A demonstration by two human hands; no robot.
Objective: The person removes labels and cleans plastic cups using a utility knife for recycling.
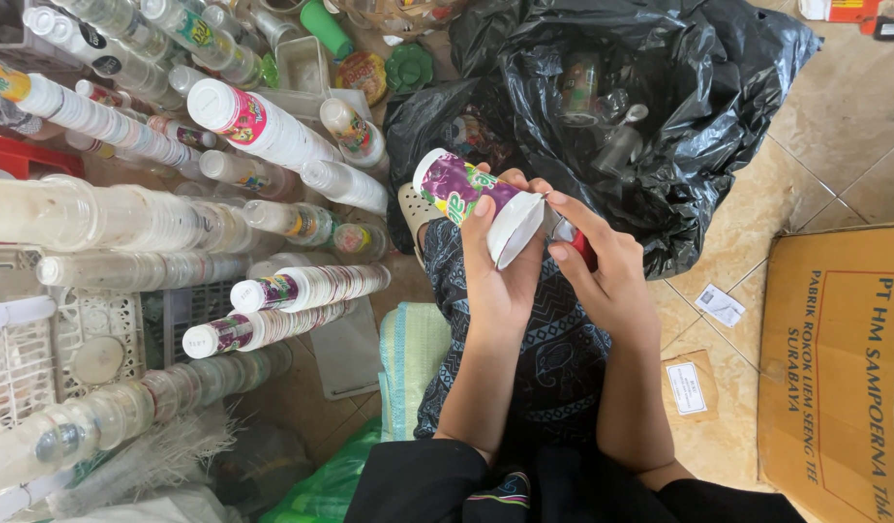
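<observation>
Beige floor tiles (834, 126) run under everything, seen from above, with the person's patterned dark trouser leg (553, 358) stretched down the middle of the view. The left hand (500, 266) wraps around a plastic cup (481, 203) with a purple and green printed wrap, lying tilted with its white mouth turned toward the right hand (602, 276); thumb and fingers press against the cup's side and rim, so it is held above the knee, just in front of the black bag (660, 116). The right hand's fingers curl at the cup's rim and pinch something small with a red part (586, 250); most of it is hidden behind the fingers and I cannot tell what it is. Whether it touches the cup is also hard to make out.

The bag lies open on the floor beyond the hands, its folds glossy; a few clear bottles and cups inside (611, 126) show only dimly through the shadow. To the left, long stacks of nested cups (302, 286) lie on their sides, some clear, some with purple wraps, running out of view at the left edge. White plastic baskets (40, 339) sit lower left, partly covered by the stacks. A flattened cardboard box (844, 358) is cut off by the right edge, and a woven sack (408, 358) lies beside the leg. A sandal toe (413, 213) peeks out just under the cup.
</observation>
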